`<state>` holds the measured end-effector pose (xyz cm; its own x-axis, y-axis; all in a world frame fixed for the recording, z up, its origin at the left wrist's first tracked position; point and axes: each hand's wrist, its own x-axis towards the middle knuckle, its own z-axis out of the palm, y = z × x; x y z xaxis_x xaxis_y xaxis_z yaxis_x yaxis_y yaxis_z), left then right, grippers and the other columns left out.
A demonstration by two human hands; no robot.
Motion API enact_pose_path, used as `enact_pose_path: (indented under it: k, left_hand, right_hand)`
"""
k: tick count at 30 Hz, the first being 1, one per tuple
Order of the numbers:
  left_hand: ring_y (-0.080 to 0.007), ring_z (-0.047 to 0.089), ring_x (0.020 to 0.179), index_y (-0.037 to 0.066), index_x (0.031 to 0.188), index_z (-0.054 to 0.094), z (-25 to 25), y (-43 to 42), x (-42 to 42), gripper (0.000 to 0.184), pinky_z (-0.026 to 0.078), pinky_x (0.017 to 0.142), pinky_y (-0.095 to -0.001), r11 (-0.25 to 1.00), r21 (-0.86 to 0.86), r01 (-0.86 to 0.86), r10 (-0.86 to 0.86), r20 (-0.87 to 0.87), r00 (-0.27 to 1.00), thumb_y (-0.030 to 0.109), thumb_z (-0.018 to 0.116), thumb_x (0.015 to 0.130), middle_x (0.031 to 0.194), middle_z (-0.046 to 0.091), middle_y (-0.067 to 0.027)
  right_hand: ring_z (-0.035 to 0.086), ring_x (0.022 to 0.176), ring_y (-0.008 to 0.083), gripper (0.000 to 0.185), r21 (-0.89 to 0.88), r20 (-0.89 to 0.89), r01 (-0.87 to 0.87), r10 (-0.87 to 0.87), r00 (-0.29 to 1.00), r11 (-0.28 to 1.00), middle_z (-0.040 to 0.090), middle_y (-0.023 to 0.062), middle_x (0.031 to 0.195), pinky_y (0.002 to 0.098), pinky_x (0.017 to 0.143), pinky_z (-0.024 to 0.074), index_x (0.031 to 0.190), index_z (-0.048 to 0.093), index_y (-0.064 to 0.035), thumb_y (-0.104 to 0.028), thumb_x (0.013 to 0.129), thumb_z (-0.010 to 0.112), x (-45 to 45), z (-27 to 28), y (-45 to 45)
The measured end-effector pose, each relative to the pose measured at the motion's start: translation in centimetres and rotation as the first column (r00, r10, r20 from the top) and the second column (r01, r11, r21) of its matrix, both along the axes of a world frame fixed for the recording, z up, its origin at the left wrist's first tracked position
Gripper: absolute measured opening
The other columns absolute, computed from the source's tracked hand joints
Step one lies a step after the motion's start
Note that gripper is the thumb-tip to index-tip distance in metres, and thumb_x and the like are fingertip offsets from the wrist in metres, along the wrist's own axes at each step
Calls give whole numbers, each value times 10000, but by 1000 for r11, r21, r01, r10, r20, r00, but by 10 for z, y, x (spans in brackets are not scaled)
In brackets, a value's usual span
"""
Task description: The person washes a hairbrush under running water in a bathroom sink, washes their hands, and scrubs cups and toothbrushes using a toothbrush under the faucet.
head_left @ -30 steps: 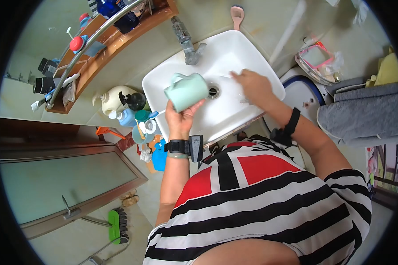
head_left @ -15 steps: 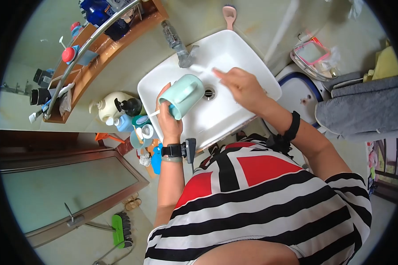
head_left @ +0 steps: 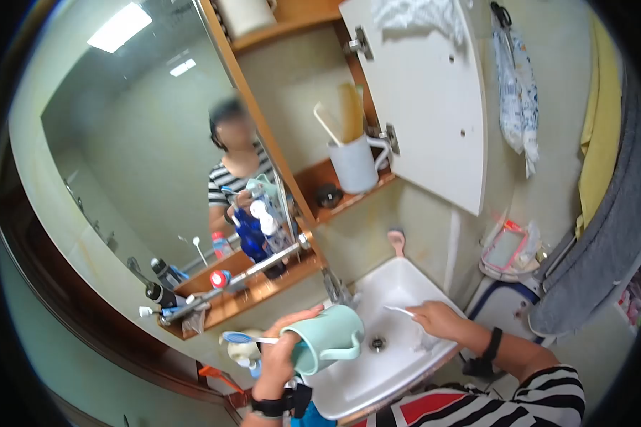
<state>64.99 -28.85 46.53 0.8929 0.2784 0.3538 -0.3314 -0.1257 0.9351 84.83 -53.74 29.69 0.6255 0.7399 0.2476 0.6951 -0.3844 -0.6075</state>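
My left hand (head_left: 281, 356) is wrapped round a mint-green mug (head_left: 342, 329), tipped on its side over the left part of the white sink (head_left: 349, 391). A toothbrush (head_left: 243, 339) with a blue head lies across that hand, its handle running toward the mug's mouth. Over the right side of the sink, my right hand (head_left: 438, 320) is closed on a slim white stick, seemingly a toothbrush (head_left: 399, 310), pointing left. The rest of the stick is hidden by the fingers. The grey faucet (head_left: 335, 286) sits behind the mug.
Above the sink, a cabinet door (head_left: 434, 107) hangs open; inside stands a white mug (head_left: 355, 165) with combs. A wooden shelf (head_left: 253, 295) with bottles runs under the mirror (head_left: 157, 142). A pink-handled brush (head_left: 397, 242) rests behind the sink. Towels (head_left: 595, 249) hang at right.
The view has tilted up, bringing the mirror and open cabinet into sight. My right hand has moved away from the faucet, toward the sink's right side. The left still holds the mug.
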Motion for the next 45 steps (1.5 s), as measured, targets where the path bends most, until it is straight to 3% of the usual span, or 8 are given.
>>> enact_pose_path:
  k: [5, 11, 17, 21, 27, 33, 37, 45]
  left_hand:
    - [-232, 590, 1021, -72, 1113, 576, 150, -9, 8, 402, 464, 905, -341, 993, 116, -13, 14, -7, 1000, 180, 424, 840, 1125, 605, -171]
    - [-181, 614, 880, -63, 1118, 580, 243, -54, 23, 357, 487, 822, -294, 806, 474, -356, 189, 363, 912, 123, 396, 875, 995, 637, -123]
    - [-177, 616, 883, -32, 1117, 587, 211, -70, 61, 369, 480, 829, -302, 931, 224, -287, 237, 226, 945, 185, 401, 884, 1030, 619, -129]
    - [-236, 642, 884, 0, 1060, 554, 153, -42, 95, 310, 569, 639, -357, 994, 78, -74, 81, -99, 992, 208, 419, 874, 959, 596, -123]
    - [-269, 654, 822, 23, 1090, 544, 128, -75, 96, 325, 591, 576, -382, 982, -56, -182, 160, -273, 949, 189, 451, 825, 1007, 586, -147]
    - [-203, 648, 716, 48, 1108, 544, 118, -64, 68, 346, 576, 540, -371, 993, 87, -74, 99, -332, 938, 211, 468, 812, 901, 614, -92]
    - [-227, 627, 902, 49, 1121, 554, 124, -24, 43, 319, 579, 542, -398, 993, 116, -7, 59, -454, 889, 227, 494, 864, 1030, 572, -97]
    - [-240, 624, 962, 68, 1277, 448, 150, -17, 17, 555, 577, 576, -379, 969, 202, -139, 202, -336, 920, 344, 605, 822, 1127, 576, -121]
  right_hand:
    - [597, 760, 388, 281, 53, -81, 0, 4, 997, 999, 612, 215, 800, 446, 693, 476, 1111, 636, -105, -192, 861, 542, -1, 15, -57]
    - [628, 718, 330, 242, 167, -47, 141, -135, 990, 976, 643, 185, 780, 395, 665, 496, 1018, 673, -57, -175, 825, 588, -31, -6, -123]
    - [654, 796, 286, 233, 448, -259, 336, -239, 936, 828, 661, 204, 865, 347, 723, 498, 1003, 654, 14, -55, 785, 612, -34, -7, -136]
    - [539, 633, 136, 220, 346, -132, 288, -257, 957, 893, 580, 60, 732, 273, 575, 423, 1017, 649, -31, -60, 799, 632, -18, 130, -134]
    - [459, 636, 44, 174, 511, 187, -63, -39, 982, 858, 530, -14, 705, 210, 549, 380, 1016, 630, -29, -94, 858, 597, -3, 267, -87]
    - [570, 645, 347, 215, 124, 533, -367, 250, 808, 922, 576, 183, 737, 402, 582, 452, 825, 568, 15, -187, 836, 642, -24, 299, -3]
    - [553, 668, 361, 204, -38, 550, -410, 362, 753, 911, 544, 169, 717, 422, 610, 445, 790, 551, 25, -156, 839, 629, -46, 293, 25]
    - [513, 658, 263, 192, 267, 502, -456, 281, 818, 849, 517, 130, 736, 354, 596, 414, 890, 622, 22, -147, 816, 675, -52, 293, 67]
